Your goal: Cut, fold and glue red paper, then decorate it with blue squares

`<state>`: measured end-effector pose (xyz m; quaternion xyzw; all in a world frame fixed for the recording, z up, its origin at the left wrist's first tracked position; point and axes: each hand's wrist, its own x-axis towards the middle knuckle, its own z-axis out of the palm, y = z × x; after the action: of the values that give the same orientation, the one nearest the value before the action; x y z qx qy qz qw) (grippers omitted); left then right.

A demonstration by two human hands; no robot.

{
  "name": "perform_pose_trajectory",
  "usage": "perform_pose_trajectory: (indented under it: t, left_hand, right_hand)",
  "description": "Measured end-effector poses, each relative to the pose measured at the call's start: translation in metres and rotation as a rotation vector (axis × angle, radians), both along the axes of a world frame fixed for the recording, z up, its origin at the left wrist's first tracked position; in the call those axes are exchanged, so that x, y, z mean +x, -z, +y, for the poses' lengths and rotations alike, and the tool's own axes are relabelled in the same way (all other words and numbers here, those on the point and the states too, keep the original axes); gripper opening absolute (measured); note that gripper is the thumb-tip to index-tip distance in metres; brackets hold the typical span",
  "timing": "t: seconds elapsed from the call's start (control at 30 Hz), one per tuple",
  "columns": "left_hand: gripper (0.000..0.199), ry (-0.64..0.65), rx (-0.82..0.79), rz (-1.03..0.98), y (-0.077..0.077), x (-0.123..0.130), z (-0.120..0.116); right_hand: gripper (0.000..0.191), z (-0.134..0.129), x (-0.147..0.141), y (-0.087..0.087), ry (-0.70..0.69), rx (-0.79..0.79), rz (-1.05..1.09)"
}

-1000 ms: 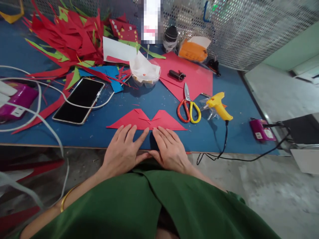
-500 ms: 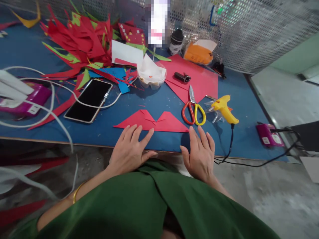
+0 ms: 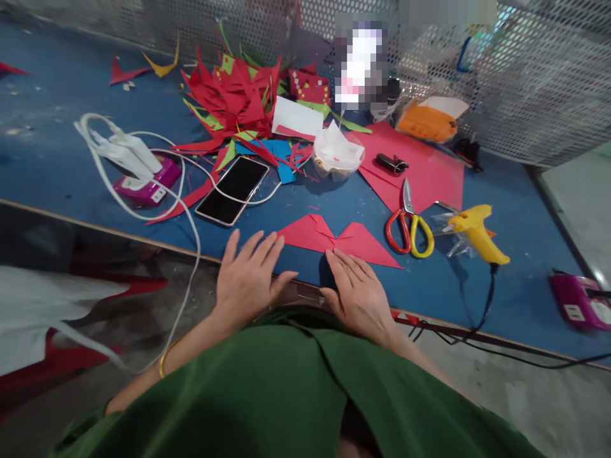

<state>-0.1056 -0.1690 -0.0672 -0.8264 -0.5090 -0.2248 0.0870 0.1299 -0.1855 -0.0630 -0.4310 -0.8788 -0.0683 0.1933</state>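
Note:
A folded piece of red paper [image 3: 310, 234] lies flat near the front edge of the blue table, its two raised peaks pointing away from me. My left hand [image 3: 249, 267] rests palm down with spread fingers at the paper's left end. Flat against the middle of its lower edge lies my right hand [image 3: 358, 287], fingers stretched out and close together. Neither hand grips anything. Scissors [image 3: 408, 222] with one red and one yellow handle sit to the right of the paper, beyond my right hand.
A yellow glue gun [image 3: 477, 232] with a black cord lies at right. Behind are a bowl [image 3: 338, 156] with white paper, red sheets [image 3: 429, 168] and a heap of paper scraps [image 3: 233, 95]. A phone [image 3: 233, 191] and a purple power block [image 3: 151, 181] with white cables are at left.
The view has turned left, so the table appears shifted right. My right hand has moved from the paper's right tip to its middle; my left hand has slid to its left end.

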Motion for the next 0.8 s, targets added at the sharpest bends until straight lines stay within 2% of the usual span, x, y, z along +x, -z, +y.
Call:
perform_pose_trajectory:
  t: [0.1, 0.17, 0.27, 0.4, 0.47, 0.57, 0.73, 0.8]
  left_hand:
    - [0.051, -0.035, 0.025, -0.036, 0.0, -0.01, 0.0]
    - [0.045, -0.054, 0.058, -0.109, -0.002, -0.007, 0.002]
    - [0.041, -0.086, 0.116, -0.289, -0.01, 0.01, 0.01]
    - [0.036, -0.033, 0.103, -0.588, -0.024, 0.038, 0.03]
    - [0.035, -0.019, 0.026, -0.8, -0.031, 0.051, 0.044]
    - [0.036, 0.015, -0.176, -1.214, -0.043, 0.07, 0.066]
    - [0.029, 0.09, -0.472, -1.875, -0.073, 0.099, 0.103]
    - [0.02, 0.101, -0.52, -1.979, -0.086, 0.108, 0.12]
  right_hand:
    - [0.05, 0.002, -0.003, -0.006, 0.006, 0.019, -0.013]
    - [0.047, 0.005, -0.006, -0.008, 0.01, 0.031, -0.019]
    - [0.041, 0.009, -0.009, -0.007, 0.007, 0.067, -0.025]
    - [0.036, 0.011, -0.012, -0.001, 0.011, 0.135, -0.009]
    - [0.036, 0.011, -0.013, 0.003, 0.023, 0.15, -0.004]
    - [0.036, 0.01, -0.015, 0.01, 0.037, 0.159, 0.0]
    - [0.035, 0.013, -0.018, 0.024, 0.06, 0.192, 0.058]
    - [0.036, 0.016, -0.018, 0.031, 0.055, 0.2, 0.084]
